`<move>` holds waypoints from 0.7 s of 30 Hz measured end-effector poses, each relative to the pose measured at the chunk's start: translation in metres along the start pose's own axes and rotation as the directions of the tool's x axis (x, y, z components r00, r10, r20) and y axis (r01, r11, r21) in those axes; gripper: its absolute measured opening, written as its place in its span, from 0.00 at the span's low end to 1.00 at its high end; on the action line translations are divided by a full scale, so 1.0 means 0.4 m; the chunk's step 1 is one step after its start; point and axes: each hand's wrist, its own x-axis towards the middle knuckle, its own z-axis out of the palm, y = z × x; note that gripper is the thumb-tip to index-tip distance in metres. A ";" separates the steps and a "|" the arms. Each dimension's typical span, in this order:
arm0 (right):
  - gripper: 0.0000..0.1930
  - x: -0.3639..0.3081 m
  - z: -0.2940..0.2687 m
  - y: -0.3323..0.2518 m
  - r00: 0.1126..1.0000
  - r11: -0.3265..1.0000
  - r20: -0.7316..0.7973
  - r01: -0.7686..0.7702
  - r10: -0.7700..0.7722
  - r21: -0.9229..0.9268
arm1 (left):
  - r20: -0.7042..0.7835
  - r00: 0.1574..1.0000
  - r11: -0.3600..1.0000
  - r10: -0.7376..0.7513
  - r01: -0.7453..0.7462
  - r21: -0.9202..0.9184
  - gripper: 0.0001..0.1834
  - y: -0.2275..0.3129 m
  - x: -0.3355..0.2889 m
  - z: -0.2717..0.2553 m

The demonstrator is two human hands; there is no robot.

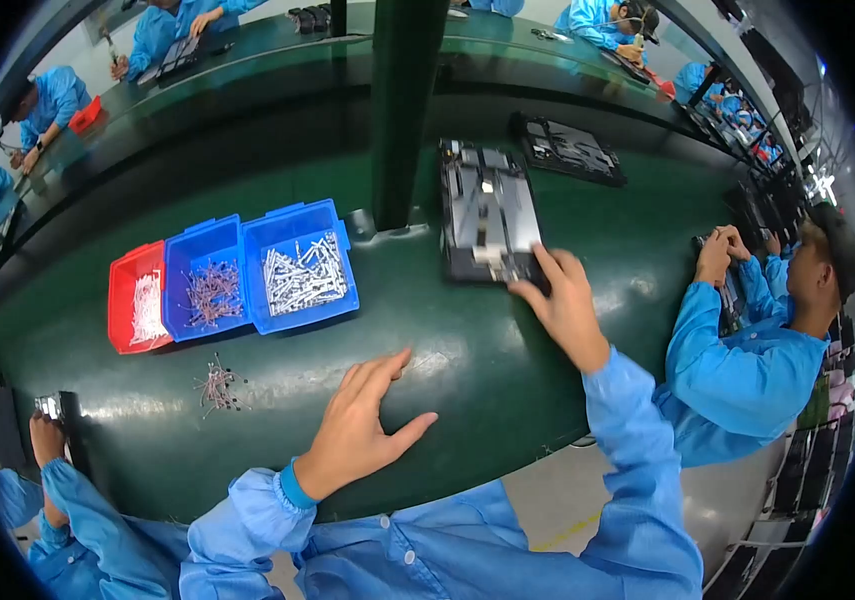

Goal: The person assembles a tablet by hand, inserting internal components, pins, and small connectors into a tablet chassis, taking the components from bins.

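My left hand rests over the green bench, palm down, with its thumb spread from the fingers and nothing held. My right hand grips the near right corner of an open-backed tablet between thumb and fingers. This tablet is a flat black frame with silver panels and inner parts showing; its near end is slightly blurred. A loose heap of small parts with thin wire leads lies to the left of my left hand.
Beyond the heap stand a red bin of white pieces, a blue bin of wired parts and another blue bin of white-silver strips. A green post rises behind. Another tablet lies far right. Co-workers sit at both sides.
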 end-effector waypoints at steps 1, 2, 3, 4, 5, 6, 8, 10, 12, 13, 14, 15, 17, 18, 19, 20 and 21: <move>0.30 0.047 0.029 0.028 0.998 0.999 -0.035 0.045 -0.046 -0.030 | 0.008 1.000 1.000 0.013 -0.014 0.006 0.38 0.001 -0.001 0.002; 0.30 0.093 0.054 0.064 0.993 0.995 -0.071 0.093 -0.095 -0.031 | -0.016 0.999 0.999 0.050 -0.049 0.019 0.35 0.006 0.002 0.006; 0.30 0.136 0.082 0.099 0.984 0.990 -0.106 0.140 -0.142 -0.031 | -0.039 0.996 0.996 0.084 -0.082 0.034 0.32 0.008 0.005 0.010; 0.30 0.174 0.109 0.120 0.986 0.992 -0.113 0.122 -0.123 -0.021 | -0.026 0.995 0.994 0.099 -0.098 0.038 0.32 0.005 0.007 0.016; 0.29 0.218 0.146 0.119 0.986 0.994 -0.125 0.111 -0.109 0.003 | -0.047 0.997 0.997 0.058 -0.055 0.055 0.30 0.002 0.004 0.013; 0.28 0.250 0.170 0.129 0.985 0.994 -0.138 0.105 -0.107 -0.021 | -0.057 0.998 0.998 0.030 -0.027 0.052 0.28 0.000 0.011 0.020; 0.26 0.302 0.210 0.104 0.989 0.998 -0.140 0.032 -0.040 -0.056 | -0.062 0.998 0.999 0.033 -0.030 0.042 0.27 -0.002 0.014 0.023; 0.24 0.336 0.239 0.063 0.990 0.999 -0.134 -0.047 0.048 0.006 | -0.089 0.996 0.999 -0.004 0.009 0.048 0.25 -0.005 0.007 0.018; 0.23 0.348 0.269 0.095 0.973 0.956 -0.212 -0.025 0.090 0.293 | -0.065 0.998 1.000 -0.002 0.004 0.031 0.25 0.001 0.008 0.016; 0.23 0.358 0.254 0.101 0.954 0.799 -0.119 -0.157 0.274 0.580 | -0.069 0.997 1.000 -0.020 0.021 0.021 0.25 -0.002 0.005 0.010; 0.25 0.356 0.242 0.156 0.922 0.915 -0.283 -0.146 0.263 0.377 | -0.065 0.998 0.999 -0.024 0.025 0.025 0.25 -0.002 0.007 0.008; 0.28 0.343 0.224 0.216 0.877 0.975 -0.432 -0.157 0.210 0.155 | -0.042 0.999 1.000 -0.018 0.019 0.010 0.24 0.000 0.007 0.005; 0.41 0.329 0.159 0.249 0.713 0.786 -0.448 -0.618 0.540 -0.036 | -0.032 0.999 0.999 -0.032 0.032 0.007 0.24 -0.005 -0.002 -0.005; 0.48 0.313 0.136 0.324 0.664 0.711 -0.456 -0.697 0.592 -0.093 | -0.026 0.999 0.999 -0.029 0.028 -0.028 0.23 -0.006 -0.001 -0.001; 0.55 0.307 0.130 0.393 0.615 0.631 -0.461 -0.763 0.640 -0.142 | -0.027 0.999 0.998 -0.034 0.033 -0.056 0.22 -0.010 -0.003 -0.002; 0.59 0.307 0.118 0.417 0.651 0.639 -0.388 -0.748 0.652 -0.182 | -0.038 0.998 0.998 -0.048 0.046 -0.048 0.22 -0.013 -0.005 -0.007; 0.63 0.314 0.097 0.442 0.683 0.649 -0.319 -0.728 0.657 -0.221 | -0.059 0.997 0.998 -0.059 0.057 -0.041 0.20 -0.012 -0.005 -0.007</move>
